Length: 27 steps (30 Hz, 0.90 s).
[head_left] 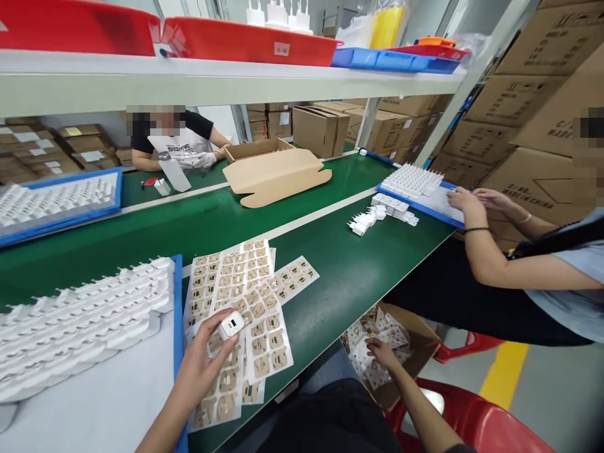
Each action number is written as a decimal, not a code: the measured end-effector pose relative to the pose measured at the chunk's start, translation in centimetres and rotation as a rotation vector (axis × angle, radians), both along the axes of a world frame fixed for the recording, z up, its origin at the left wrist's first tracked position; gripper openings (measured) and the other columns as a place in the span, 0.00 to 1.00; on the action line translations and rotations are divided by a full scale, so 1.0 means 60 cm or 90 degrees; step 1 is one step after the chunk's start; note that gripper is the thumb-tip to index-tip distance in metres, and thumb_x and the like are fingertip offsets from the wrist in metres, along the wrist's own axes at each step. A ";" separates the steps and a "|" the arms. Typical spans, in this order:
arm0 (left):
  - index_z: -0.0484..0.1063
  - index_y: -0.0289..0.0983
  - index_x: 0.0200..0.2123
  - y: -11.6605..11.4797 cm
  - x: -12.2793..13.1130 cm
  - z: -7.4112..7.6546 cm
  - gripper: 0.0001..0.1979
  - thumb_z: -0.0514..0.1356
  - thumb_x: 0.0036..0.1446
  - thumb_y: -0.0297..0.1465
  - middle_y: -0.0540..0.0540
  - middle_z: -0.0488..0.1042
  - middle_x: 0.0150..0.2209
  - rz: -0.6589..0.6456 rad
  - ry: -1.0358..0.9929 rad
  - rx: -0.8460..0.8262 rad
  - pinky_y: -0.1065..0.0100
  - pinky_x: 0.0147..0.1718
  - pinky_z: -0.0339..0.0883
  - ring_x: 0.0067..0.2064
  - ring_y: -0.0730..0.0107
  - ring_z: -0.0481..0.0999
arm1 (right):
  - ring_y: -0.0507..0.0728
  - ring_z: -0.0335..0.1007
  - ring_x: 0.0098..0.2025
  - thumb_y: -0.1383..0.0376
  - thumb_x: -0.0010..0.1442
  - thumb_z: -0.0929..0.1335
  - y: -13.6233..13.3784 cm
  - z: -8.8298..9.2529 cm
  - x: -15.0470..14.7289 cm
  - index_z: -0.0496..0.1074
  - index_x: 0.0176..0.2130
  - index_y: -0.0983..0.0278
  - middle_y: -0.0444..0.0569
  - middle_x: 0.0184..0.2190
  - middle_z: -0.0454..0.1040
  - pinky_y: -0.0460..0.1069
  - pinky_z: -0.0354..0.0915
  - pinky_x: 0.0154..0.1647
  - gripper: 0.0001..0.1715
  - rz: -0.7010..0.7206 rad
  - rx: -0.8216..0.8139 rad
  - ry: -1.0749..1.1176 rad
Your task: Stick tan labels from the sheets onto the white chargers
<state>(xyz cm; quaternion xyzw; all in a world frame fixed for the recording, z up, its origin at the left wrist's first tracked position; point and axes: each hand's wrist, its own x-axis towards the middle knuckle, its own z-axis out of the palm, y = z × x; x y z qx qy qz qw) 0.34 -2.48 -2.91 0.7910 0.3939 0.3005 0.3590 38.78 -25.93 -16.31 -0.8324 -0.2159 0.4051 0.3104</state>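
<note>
My left hand (207, 355) is closed around a white USB charger (232, 323), its port face turned up and its pins toward the right. Beneath it, overlapping sticker sheets (271, 343) with tan rounded-square labels and cutouts lie on the green table. My right hand (384, 353) reaches down beside the table, over a cardboard box (419, 336) of crumpled label backing sheets (377, 321). Its fingers look loosely apart near those sheets, with nothing clearly held.
Left of me, a blue-edged tray (178, 314) carries rows of white chargers (94, 321). A co-worker's hands (472, 200) work at another tray (425, 207) on the right. Loose chargers (365, 220) lie nearby. Across the table sits another person (179, 141) beside an open carton (278, 176). A shelf (264, 88) spans above.
</note>
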 end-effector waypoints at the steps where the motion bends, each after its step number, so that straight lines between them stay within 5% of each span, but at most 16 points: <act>1: 0.64 0.45 0.57 -0.001 0.001 0.000 0.21 0.58 0.63 0.42 0.41 0.70 0.60 -0.011 0.007 -0.002 0.50 0.57 0.70 0.63 0.51 0.70 | 0.56 0.76 0.33 0.61 0.63 0.71 0.007 0.017 -0.001 0.76 0.34 0.68 0.47 0.30 0.77 0.53 0.74 0.38 0.11 0.073 0.002 0.046; 3: 0.65 0.46 0.57 -0.001 0.004 0.001 0.20 0.58 0.63 0.42 0.41 0.71 0.60 -0.040 0.033 0.002 0.51 0.55 0.72 0.62 0.51 0.70 | 0.58 0.77 0.33 0.60 0.58 0.74 0.023 0.066 -0.009 0.77 0.27 0.67 0.47 0.26 0.78 0.54 0.73 0.41 0.13 0.220 0.023 0.141; 6: 0.70 0.47 0.54 0.001 0.008 0.003 0.19 0.60 0.61 0.42 0.43 0.73 0.57 -0.104 0.091 0.023 0.53 0.54 0.73 0.61 0.51 0.72 | 0.58 0.78 0.40 0.56 0.56 0.75 0.062 0.162 -0.053 0.81 0.35 0.64 0.48 0.35 0.81 0.52 0.71 0.48 0.13 0.405 0.137 0.216; 9: 0.72 0.48 0.53 0.000 0.009 0.002 0.20 0.63 0.58 0.44 0.43 0.74 0.56 -0.135 0.124 -0.003 0.54 0.53 0.74 0.58 0.51 0.75 | 0.58 0.74 0.49 0.56 0.62 0.71 0.128 0.240 -0.130 0.74 0.54 0.62 0.54 0.51 0.76 0.52 0.70 0.51 0.23 0.541 0.462 0.094; 12: 0.67 0.45 0.57 -0.006 0.010 -0.003 0.27 0.65 0.55 0.44 0.42 0.76 0.52 -0.130 0.082 -0.088 0.56 0.51 0.75 0.54 0.53 0.78 | 0.62 0.58 0.66 0.59 0.61 0.72 0.202 0.259 -0.212 0.62 0.65 0.61 0.58 0.64 0.62 0.57 0.59 0.65 0.36 0.617 0.592 -0.118; 15: 0.60 0.43 0.62 -0.017 0.015 -0.007 0.35 0.65 0.54 0.45 0.41 0.77 0.49 -0.100 0.002 -0.150 0.57 0.51 0.75 0.52 0.54 0.79 | 0.60 0.62 0.63 0.60 0.62 0.71 0.253 0.235 -0.271 0.62 0.64 0.61 0.58 0.61 0.65 0.54 0.62 0.62 0.34 0.698 0.618 -0.174; 20: 0.54 0.45 0.65 -0.019 0.018 -0.004 0.37 0.63 0.57 0.46 0.39 0.73 0.54 -0.071 -0.046 -0.163 0.52 0.52 0.73 0.53 0.53 0.77 | 0.59 0.72 0.52 0.60 0.61 0.71 0.270 0.207 -0.247 0.69 0.57 0.62 0.54 0.51 0.73 0.52 0.69 0.52 0.25 0.599 0.649 -0.194; 24: 0.54 0.49 0.66 -0.001 0.009 -0.003 0.31 0.59 0.62 0.42 0.39 0.71 0.57 -0.121 0.012 -0.140 0.52 0.51 0.75 0.52 0.56 0.77 | 0.59 0.74 0.46 0.61 0.59 0.71 0.283 0.219 -0.083 0.71 0.52 0.62 0.52 0.47 0.76 0.52 0.71 0.47 0.21 0.268 0.519 -0.463; 27: 0.55 0.48 0.65 0.003 0.007 -0.002 0.29 0.58 0.63 0.42 0.40 0.72 0.56 -0.144 0.059 -0.098 0.55 0.47 0.77 0.50 0.59 0.78 | 0.64 0.72 0.46 0.62 0.60 0.68 0.305 0.221 0.060 0.71 0.50 0.68 0.60 0.46 0.74 0.58 0.69 0.49 0.20 0.123 0.439 -0.550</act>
